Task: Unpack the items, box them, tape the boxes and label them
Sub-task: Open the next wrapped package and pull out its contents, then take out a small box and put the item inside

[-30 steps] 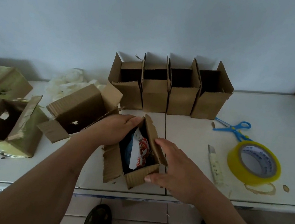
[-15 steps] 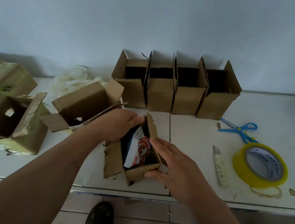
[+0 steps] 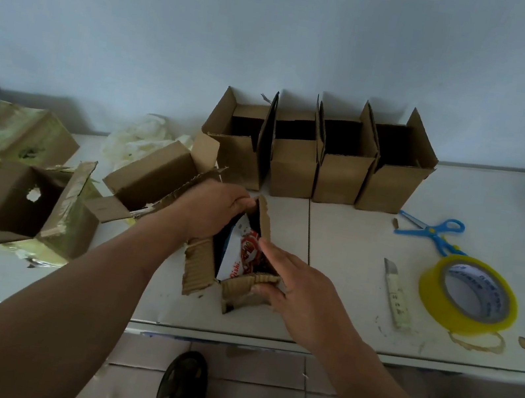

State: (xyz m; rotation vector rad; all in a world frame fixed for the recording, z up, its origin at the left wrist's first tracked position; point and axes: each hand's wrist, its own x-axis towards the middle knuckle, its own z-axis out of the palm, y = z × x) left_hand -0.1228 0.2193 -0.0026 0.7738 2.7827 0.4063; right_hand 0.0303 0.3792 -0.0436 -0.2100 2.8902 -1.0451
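The left hand [image 3: 213, 211] curls over the far flap of a small open corrugated box [image 3: 231, 292], while the right hand [image 3: 299, 292] pinches its near flap, fingers extended over the opening. Inside stands a glossy white-and-red snack packet [image 3: 241, 254], long axis apparently upright. Around them lies a scuffed white table [image 3: 338, 316] against a pale blue wall [image 3: 282, 28].

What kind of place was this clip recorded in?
Probably a small home or back-room packing station, not a warehouse. A row of open cardboard boxes stands on a white table against a plain wall, with a roll of yellow tape and blue scissors beside them.
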